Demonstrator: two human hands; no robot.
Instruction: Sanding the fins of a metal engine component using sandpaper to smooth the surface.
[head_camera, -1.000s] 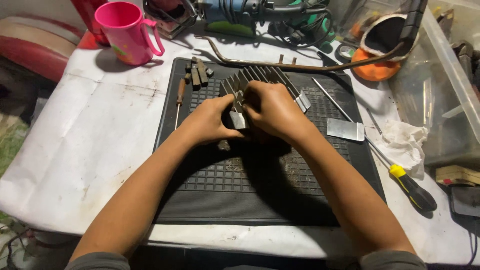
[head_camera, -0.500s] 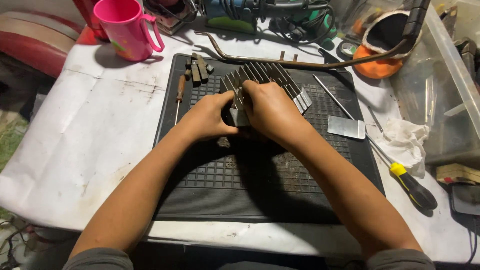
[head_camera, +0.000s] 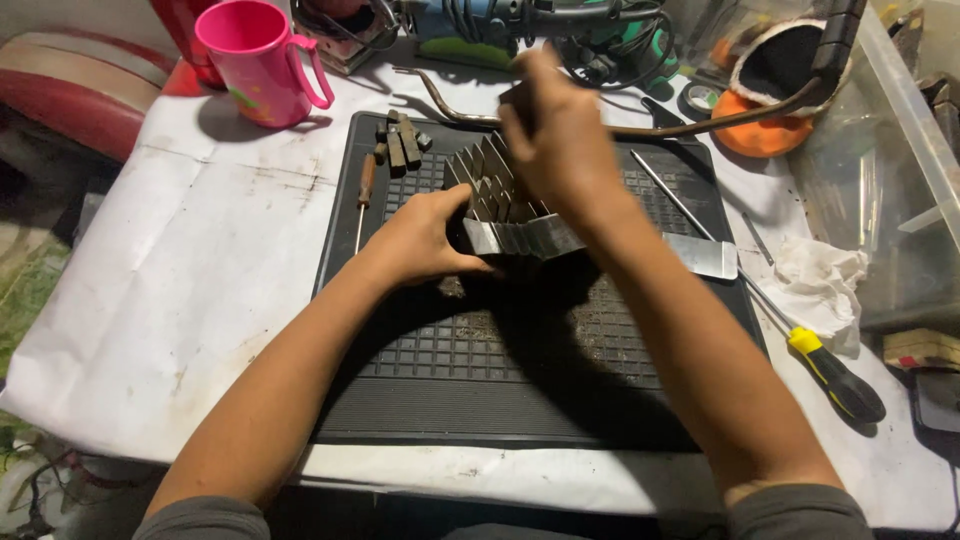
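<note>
We are working over the black gridded mat (head_camera: 520, 400) that lies on the paper-covered table (head_camera: 180, 300), and the thing in hand is a finned metal block (head_camera: 505, 215), a stack of thin grey plates set side by side, resting on the far middle of the mat. We judge it stiff and fairly heavy for its bulk, with bare metal faces that could slide under the fingers and thin fin edges that may bend or nick a fingertip, so the solid outer sides and the flat near edge look like the safest places to take hold, not the fin tips. Our left hand (head_camera: 420, 240) is cupped against the block's left side, fingers curled and pressed to the metal, steadying it on the mat. Our right hand (head_camera: 560, 140) is raised over the far right of the block, blurred, with fingers drawn together around something small and dark at the fingertips; what that piece is we cannot tell, nor whether the hand touches the fins. Small dark metal bars (head_camera: 400, 145) lie at the mat's far left corner, a flat steel blade (head_camera: 705, 255) to the right of the block, a yellow-and-black screwdriver (head_camera: 835, 375) near the right edge, and a pink mug (head_camera: 255, 60) far left.
</note>
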